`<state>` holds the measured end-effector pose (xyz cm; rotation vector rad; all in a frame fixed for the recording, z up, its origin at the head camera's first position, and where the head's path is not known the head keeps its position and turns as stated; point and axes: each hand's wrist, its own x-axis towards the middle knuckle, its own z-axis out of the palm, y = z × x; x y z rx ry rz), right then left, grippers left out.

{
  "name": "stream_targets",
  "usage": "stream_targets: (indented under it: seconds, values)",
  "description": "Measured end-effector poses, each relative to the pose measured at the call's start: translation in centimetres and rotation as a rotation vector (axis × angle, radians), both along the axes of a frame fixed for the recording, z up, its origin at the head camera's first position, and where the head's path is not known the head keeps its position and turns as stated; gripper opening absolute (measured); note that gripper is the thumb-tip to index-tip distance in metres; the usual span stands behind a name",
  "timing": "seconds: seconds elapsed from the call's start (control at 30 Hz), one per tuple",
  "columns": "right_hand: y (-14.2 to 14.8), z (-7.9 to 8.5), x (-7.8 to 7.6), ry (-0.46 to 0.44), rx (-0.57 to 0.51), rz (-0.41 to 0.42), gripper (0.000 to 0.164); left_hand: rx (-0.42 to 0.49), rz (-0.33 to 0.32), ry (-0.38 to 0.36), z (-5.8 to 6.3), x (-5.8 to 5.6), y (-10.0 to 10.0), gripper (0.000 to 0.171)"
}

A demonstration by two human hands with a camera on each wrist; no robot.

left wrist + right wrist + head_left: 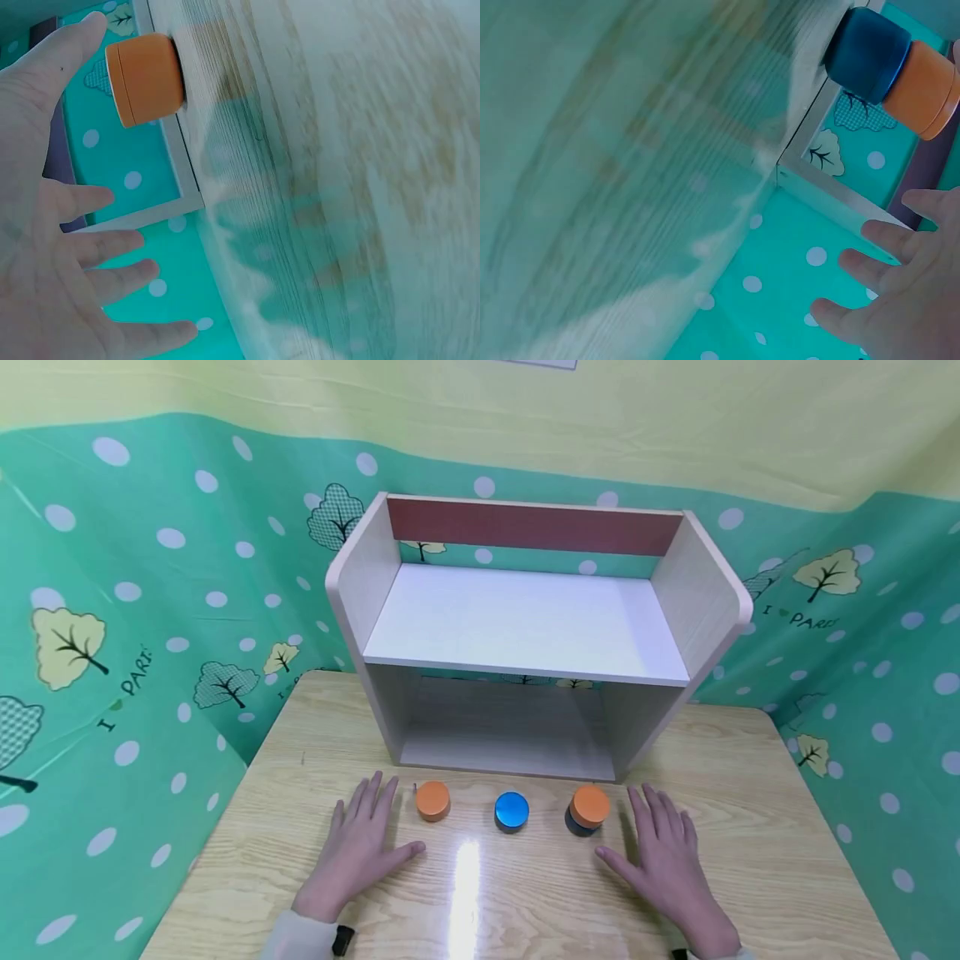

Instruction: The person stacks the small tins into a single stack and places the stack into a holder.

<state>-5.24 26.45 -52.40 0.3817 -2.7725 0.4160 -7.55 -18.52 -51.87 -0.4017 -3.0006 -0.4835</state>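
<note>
My left hand (pixel 358 847) has its fingers spread and holds nothing. Just right of its fingertips stands a small round orange jar (pixel 432 801), also seen beyond the thumb in the left wrist view (pixel 146 79). A shiny blue jar (pixel 512 811) sits by itself in the middle. Further right, a second orange jar (pixel 590 805) is stacked on a dark blue jar (pixel 867 54). To the right of this stack lies my right hand (pixel 663 860), fingers spread and grasping nothing, its thumb pointing toward the stack.
A two-tier white shelf (pixel 525 622) with a reddish back strip (pixel 536 527) stands upright behind the jars on the wooden table (pixel 315 735). Its lower front edge is close behind them. A green dotted curtain (pixel 150 610) encloses the table's back and sides.
</note>
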Motion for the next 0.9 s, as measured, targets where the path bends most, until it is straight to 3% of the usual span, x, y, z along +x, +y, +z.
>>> stream_targets:
  seconds: [0.2,0.5,0.73,0.9]
  values:
    - [-0.4,0.0,-0.2,0.010,-0.108,0.057,0.107,0.074,-0.013,0.001,-0.2,-0.2,0.0,0.105]
    - [-0.8,-0.2,-0.3,-0.065,-0.281,0.085,0.108,0.203,-0.031,0.014,-0.4,-0.3,0.3,0.103]
    - [-1.2,-0.4,-0.5,-0.149,-0.393,0.094,0.106,0.308,-0.031,-0.042,-0.5,-0.3,0.6,0.099]
    - [-1.6,-0.3,-0.7,-0.159,-0.417,0.082,0.103,0.358,-0.034,-0.054,-0.8,-0.4,0.7,0.096]
